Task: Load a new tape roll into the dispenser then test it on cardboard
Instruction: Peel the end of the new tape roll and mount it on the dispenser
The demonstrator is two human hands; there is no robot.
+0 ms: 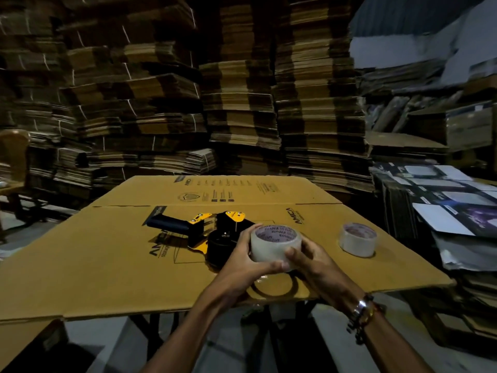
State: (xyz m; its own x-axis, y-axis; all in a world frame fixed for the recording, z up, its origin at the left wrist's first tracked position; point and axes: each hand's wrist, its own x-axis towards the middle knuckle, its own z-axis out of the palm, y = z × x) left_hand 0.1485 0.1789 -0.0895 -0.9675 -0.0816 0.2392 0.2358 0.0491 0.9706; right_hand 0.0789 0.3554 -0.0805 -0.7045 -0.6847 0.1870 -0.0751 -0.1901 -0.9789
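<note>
Beyond both hands, tall stacks of flattened brown cardboard (242, 98) wall the dim room. Under them a printed flat cardboard sheet (107, 254) covers the worktop. Just past the left hand (243, 258) lies the black-and-yellow tape dispenser (207, 232), unloaded. Left and right hand (309, 261) together clasp the clear tape roll (275, 244); it likely needs seating on the hub next. A spare clear roll (357, 239) sits beyond the right hand.

Probably a dim warehouse: flattened carton stacks (236, 103) line the walls.

2 tape rolls (274, 244), 1 dispenser (204, 232).
</note>
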